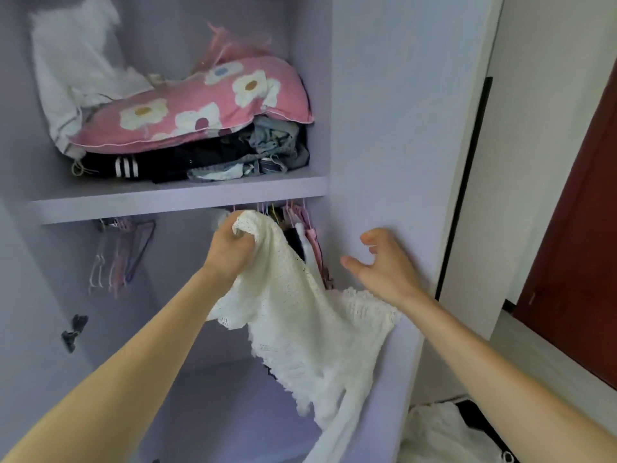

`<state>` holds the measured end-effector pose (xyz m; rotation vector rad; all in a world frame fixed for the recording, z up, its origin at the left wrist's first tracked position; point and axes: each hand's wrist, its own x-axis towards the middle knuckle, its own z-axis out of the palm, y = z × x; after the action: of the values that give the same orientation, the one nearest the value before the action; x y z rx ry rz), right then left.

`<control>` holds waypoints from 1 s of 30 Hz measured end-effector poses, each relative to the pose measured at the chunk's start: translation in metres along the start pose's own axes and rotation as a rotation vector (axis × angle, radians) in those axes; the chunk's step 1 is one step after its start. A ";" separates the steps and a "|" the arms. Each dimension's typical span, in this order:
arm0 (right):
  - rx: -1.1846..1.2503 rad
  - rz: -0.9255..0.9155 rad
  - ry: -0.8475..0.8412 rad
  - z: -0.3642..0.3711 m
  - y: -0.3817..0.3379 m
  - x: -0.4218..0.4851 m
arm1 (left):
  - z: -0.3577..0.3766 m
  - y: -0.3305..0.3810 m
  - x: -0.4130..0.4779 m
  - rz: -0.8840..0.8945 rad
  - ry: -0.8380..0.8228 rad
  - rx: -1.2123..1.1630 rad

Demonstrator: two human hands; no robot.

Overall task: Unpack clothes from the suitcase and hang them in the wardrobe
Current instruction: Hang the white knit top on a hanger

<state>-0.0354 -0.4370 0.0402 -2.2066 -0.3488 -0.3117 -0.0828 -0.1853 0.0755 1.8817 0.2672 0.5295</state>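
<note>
Gripping the top of a white open-knit garment (300, 315), the left hand (230, 243) is raised inside a lilac wardrobe (384, 128), just under its lilac shelf (167, 198). The fingers are clenched round a bunch of the knit, and the rest of the garment hangs down and to the right, its frilled hem spread across the wardrobe's right edge. The right hand (384, 267) holds nothing; its fingers are spread and loosely bent, just above the hem and in front of the wardrobe's side panel.

Behind the garment, at the right end of the hanging space, clothes on pink hangers (309, 235) are packed close together. Far left in the same space hangs a cluster of bare pastel hangers (123, 252).

On the shelf lies a pink pillow printed with white flowers (207, 105), resting on a pile of folded dark clothes and denim (240, 155), with a crumpled white cloth (73, 71) to its left.

At the near right corner, more white fabric (440, 432) lies against something black. A dark red door (581, 228) stands at the far right.
</note>
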 end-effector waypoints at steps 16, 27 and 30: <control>-0.323 -0.041 -0.050 0.022 0.002 0.011 | 0.012 0.034 0.022 0.284 0.068 0.370; -0.183 -0.081 0.189 -0.011 -0.022 0.048 | -0.022 -0.002 0.019 0.334 0.063 0.825; -0.178 -0.084 0.180 -0.013 -0.022 0.053 | -0.027 0.001 0.017 0.271 0.114 0.741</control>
<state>0.0050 -0.4268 0.0817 -2.3190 -0.3251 -0.6038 -0.0811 -0.1557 0.0881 2.6332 0.3115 0.7958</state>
